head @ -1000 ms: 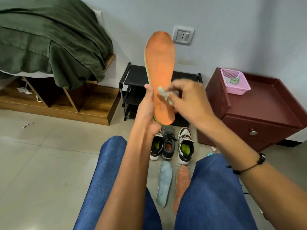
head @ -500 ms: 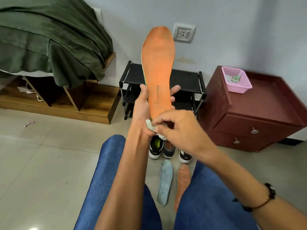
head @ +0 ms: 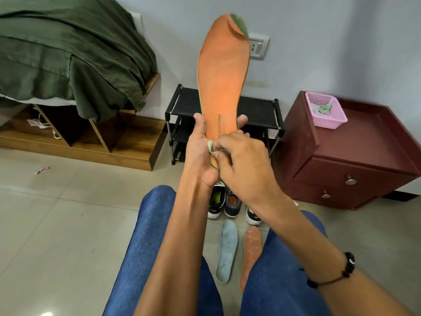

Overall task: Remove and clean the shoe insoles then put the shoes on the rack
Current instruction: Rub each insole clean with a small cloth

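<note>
My left hand (head: pixel 200 147) grips the heel end of an orange insole (head: pixel 224 76) and holds it upright in front of the wall; its toe tip is folded over and shows green. My right hand (head: pixel 241 165) pinches a small pale wipe (head: pixel 210 148) against the insole's heel. Three shoes (head: pixel 232 204) stand on the floor between my knees, partly hidden by my arms. A pale blue insole (head: pixel 226 249) and a second orange insole (head: pixel 250 254) lie flat in front of the shoes. The black shoe rack (head: pixel 257 110) stands against the wall behind the raised insole.
A dark red bedside cabinet (head: pixel 355 156) with a pink basket (head: pixel 325 110) on top stands right of the rack. A wooden bed base (head: pixel 91 135) with a green blanket (head: pixel 68 55) is at the left. Tiled floor (head: pixel 68 224) spreads to the left of my blue-trousered legs.
My right hand with the wipe has moved from the insole's middle down to its heel. The insole's toe tip has folded over.
</note>
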`<state>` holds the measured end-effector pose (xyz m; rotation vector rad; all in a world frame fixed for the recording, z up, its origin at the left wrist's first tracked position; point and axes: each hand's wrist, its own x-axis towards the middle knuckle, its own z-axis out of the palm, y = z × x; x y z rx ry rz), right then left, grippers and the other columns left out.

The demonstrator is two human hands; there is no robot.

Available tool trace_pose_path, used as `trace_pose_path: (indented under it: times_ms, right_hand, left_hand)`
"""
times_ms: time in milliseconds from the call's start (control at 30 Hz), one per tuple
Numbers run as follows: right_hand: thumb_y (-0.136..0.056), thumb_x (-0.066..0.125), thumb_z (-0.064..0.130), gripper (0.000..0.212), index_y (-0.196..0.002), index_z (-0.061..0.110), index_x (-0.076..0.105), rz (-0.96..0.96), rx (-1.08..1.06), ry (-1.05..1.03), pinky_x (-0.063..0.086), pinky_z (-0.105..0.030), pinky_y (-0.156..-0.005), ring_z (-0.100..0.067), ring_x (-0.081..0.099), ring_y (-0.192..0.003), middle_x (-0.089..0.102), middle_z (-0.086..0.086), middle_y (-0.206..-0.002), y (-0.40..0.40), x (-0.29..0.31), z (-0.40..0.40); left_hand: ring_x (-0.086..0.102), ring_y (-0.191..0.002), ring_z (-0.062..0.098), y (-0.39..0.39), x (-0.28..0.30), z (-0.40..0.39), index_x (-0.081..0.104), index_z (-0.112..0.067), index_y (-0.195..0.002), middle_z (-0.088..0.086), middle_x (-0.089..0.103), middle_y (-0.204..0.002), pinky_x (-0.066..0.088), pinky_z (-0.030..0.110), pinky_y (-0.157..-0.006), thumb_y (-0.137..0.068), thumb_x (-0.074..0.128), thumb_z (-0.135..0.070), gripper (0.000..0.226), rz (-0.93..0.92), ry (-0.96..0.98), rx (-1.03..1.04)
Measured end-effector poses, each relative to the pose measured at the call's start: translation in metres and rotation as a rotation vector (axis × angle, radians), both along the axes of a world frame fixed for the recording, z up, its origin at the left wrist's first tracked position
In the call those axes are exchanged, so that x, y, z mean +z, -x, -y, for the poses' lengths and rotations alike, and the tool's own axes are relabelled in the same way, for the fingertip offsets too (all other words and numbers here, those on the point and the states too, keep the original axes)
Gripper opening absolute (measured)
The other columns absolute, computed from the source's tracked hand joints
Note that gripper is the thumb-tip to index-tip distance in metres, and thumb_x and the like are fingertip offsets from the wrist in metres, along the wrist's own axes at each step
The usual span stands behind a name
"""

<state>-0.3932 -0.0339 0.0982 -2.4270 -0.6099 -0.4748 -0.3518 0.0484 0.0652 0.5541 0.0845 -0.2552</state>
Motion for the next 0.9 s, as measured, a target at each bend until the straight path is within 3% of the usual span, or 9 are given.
trace_pose_path:
  times_ms: [167,300,400,467,567,633,700,800,900]
  right_hand:
    - [-0.076,0.067,0.003,0.027,-0.068,0.029,0.068,-0.444,0.086,-0.160,0.043,-0.013,-0.064,0.005,0.055,-0.059,0.062,0.014,-0.061,-0.014,0.020,0.028]
    - [-0.079,0.064,0.003,0.017,-0.082,0.019,0.071,-0.202,-0.016,-0.164,0.042,-0.008,-0.064,0.006,0.055,-0.062,0.062,0.015,-0.071,-0.033,0.035,0.036]
    - [-0.078,0.061,0.005,0.015,-0.085,0.013,0.072,-0.073,-0.003,-0.044,0.050,-0.028,-0.075,-0.012,0.062,-0.075,0.069,0.002,-0.082,-0.038,0.027,0.021]
    - [-0.077,0.057,0.003,0.019,-0.083,0.013,0.071,-0.070,0.040,-0.036,0.050,-0.032,-0.076,-0.022,0.064,-0.079,0.070,-0.004,-0.086,-0.027,0.010,0.010]
    - [-0.079,0.057,0.001,0.018,-0.078,0.014,0.070,-0.213,0.115,-0.101,0.046,-0.021,-0.068,-0.007,0.058,-0.070,0.068,-0.001,-0.082,-0.005,-0.005,0.008]
    - [-0.079,0.062,0.002,0.021,-0.075,0.020,0.070,-0.397,0.162,-0.125,0.044,-0.011,-0.065,0.000,0.057,-0.064,0.068,0.001,-0.080,-0.005,-0.002,0.019]
    - [-0.076,0.065,0.001,0.030,-0.073,0.030,0.068,-0.488,0.153,-0.181,0.050,-0.017,-0.076,-0.003,0.063,-0.077,0.070,0.001,-0.083,-0.015,0.005,0.030]
    - [-0.077,0.063,-0.002,0.028,-0.077,0.026,0.068,-0.352,0.054,-0.273,0.051,-0.030,-0.088,-0.013,0.065,-0.094,0.070,-0.002,-0.094,-0.032,0.017,0.040]
    - [-0.077,0.061,0.000,0.015,-0.080,0.011,0.071,-0.155,0.004,-0.124,0.051,-0.037,-0.079,-0.020,0.065,-0.084,0.070,-0.004,-0.089,-0.042,0.018,0.037]
  left_hand:
    - [0.068,-0.067,0.023,-0.001,0.006,0.003,0.060,-0.004,-0.102,0.012,0.066,-0.083,0.058,0.031,-0.061,-0.092,0.022,-0.064,0.073,-0.012,-0.034,0.003]
    - [0.069,-0.072,0.021,-0.001,0.009,0.005,0.061,-0.007,-0.099,0.011,0.071,-0.079,0.059,0.031,-0.066,-0.097,0.016,-0.055,0.066,0.071,-0.101,0.079]
    - [0.066,-0.080,0.020,-0.003,0.005,0.009,0.058,-0.006,-0.100,0.012,0.069,-0.081,0.053,0.034,-0.083,-0.097,0.020,-0.054,0.062,0.043,-0.104,0.088]
    - [0.067,-0.078,0.019,-0.003,0.000,0.006,0.059,-0.002,-0.102,0.014,0.069,-0.084,0.054,0.031,-0.080,-0.096,0.021,-0.057,0.067,0.015,-0.131,0.084]
    - [0.063,-0.073,0.014,-0.003,-0.008,-0.004,0.050,0.000,-0.128,0.011,0.068,-0.099,0.055,0.026,-0.068,-0.093,0.017,-0.063,0.079,-0.010,-0.161,0.072]
    - [0.059,-0.073,0.014,-0.003,-0.010,-0.006,0.046,-0.003,-0.135,0.008,0.070,-0.097,0.055,0.026,-0.064,-0.092,0.020,-0.064,0.080,-0.032,-0.154,0.069]
    - [0.058,-0.082,0.021,-0.004,-0.007,-0.003,0.039,-0.001,-0.140,0.010,0.069,-0.094,0.056,0.033,-0.069,-0.087,0.031,-0.063,0.082,-0.019,-0.145,0.057]
    - [0.067,-0.084,0.028,-0.006,-0.005,0.000,0.040,-0.002,-0.135,0.015,0.069,-0.093,0.058,0.040,-0.068,-0.088,0.041,-0.046,0.064,0.025,-0.115,0.111]
    - [0.067,-0.080,0.025,-0.008,-0.005,0.001,0.046,-0.007,-0.128,0.012,0.068,-0.090,0.057,0.038,-0.072,-0.098,0.034,-0.036,0.044,0.008,-0.083,0.168]
